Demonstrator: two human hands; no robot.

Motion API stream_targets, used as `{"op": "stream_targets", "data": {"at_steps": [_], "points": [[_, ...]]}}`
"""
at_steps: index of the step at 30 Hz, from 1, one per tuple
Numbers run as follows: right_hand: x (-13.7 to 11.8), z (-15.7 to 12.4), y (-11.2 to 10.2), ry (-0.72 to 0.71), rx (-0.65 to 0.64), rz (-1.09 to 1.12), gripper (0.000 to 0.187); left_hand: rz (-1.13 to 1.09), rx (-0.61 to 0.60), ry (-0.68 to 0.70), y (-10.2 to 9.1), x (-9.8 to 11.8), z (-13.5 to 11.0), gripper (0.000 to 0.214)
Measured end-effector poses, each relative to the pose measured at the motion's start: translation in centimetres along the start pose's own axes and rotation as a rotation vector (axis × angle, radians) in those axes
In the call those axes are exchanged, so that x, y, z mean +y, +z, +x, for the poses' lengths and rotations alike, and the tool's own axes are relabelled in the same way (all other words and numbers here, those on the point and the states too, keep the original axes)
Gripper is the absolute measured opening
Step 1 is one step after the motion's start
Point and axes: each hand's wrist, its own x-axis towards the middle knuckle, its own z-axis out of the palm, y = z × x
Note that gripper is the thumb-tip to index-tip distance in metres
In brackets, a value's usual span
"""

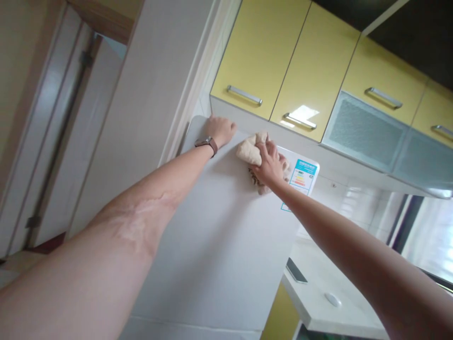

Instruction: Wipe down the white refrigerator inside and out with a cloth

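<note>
A cream, bunched-up cloth [249, 150] lies against the upper front of a white refrigerator [219, 236]. My right hand [269, 163] presses on this cloth, with the fingers spread over its folds and part of it bulging out below. Up at the refrigerator's top left edge is my left hand [221, 131], a watch [207, 141] on its wrist. Its fingers curl over that edge, and their tips are hidden. A blue and white energy label [302, 174] is stuck on the door just right of the cloth.
Yellow wall cabinets [262, 52] with metal handles hang above the refrigerator. At lower right, a white countertop [318, 311] bears a phone [296, 270] and a small white oval object [332, 299]. A white door frame [141, 113] stands at left.
</note>
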Motion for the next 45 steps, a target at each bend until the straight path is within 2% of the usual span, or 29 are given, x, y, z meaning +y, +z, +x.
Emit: {"op": "stream_targets", "data": {"at_steps": [2,4,8,11,15,21,23,26,32,37,41,45], "points": [[-0.3,3.2,-0.5,0.024,0.027,0.022,0.063,0.007,-0.008,0.009,0.0,-0.1,0.1,0.055],[0.0,5.7,-1.0,0.093,-0.014,0.049,0.057,0.013,-0.013,0.031,0.0,-0.2,0.2,0.054],[0.8,8.4,-1.8,0.207,-0.147,0.084,0.050,0.000,-0.005,0.038,0.1,-0.4,0.1,0.053],[0.6,8.3,-1.9,0.196,-0.138,0.042,0.050,-0.025,-0.020,0.017,-0.1,-0.3,0.1,0.052],[-0.2,7.1,-1.4,0.185,-0.061,-0.002,0.049,-0.001,-0.031,0.022,-0.4,-0.2,0.0,0.053],[-1.5,5.0,0.9,0.230,0.197,0.015,0.051,0.080,-0.003,0.039,-0.6,0.2,-0.4,0.055],[-1.9,3.9,1.5,0.199,0.255,0.028,0.058,0.074,0.006,0.028,-0.8,0.4,-0.5,0.055],[-2.7,2.0,2.2,0.138,0.250,0.019,0.070,0.065,-0.008,0.015,-1.1,0.6,-0.5,0.055],[-5.2,-3.4,3.3,0.005,0.116,0.044,0.086,0.091,-0.010,0.017,-1.5,0.8,-0.6,0.057],[-8.3,-10.0,5.6,-0.257,-0.038,0.115,0.093,0.075,-0.011,0.007,-1.4,0.8,-0.6,0.056],[-11.4,-15.9,8.6,-0.516,-0.112,0.191,0.088,0.087,-0.035,0.004,-1.3,0.7,-0.5,0.057],[-14.8,-21.0,11.3,-0.653,-0.093,0.249,0.074,0.072,-0.064,-0.002,-1.2,0.5,-0.4,0.062]]}}
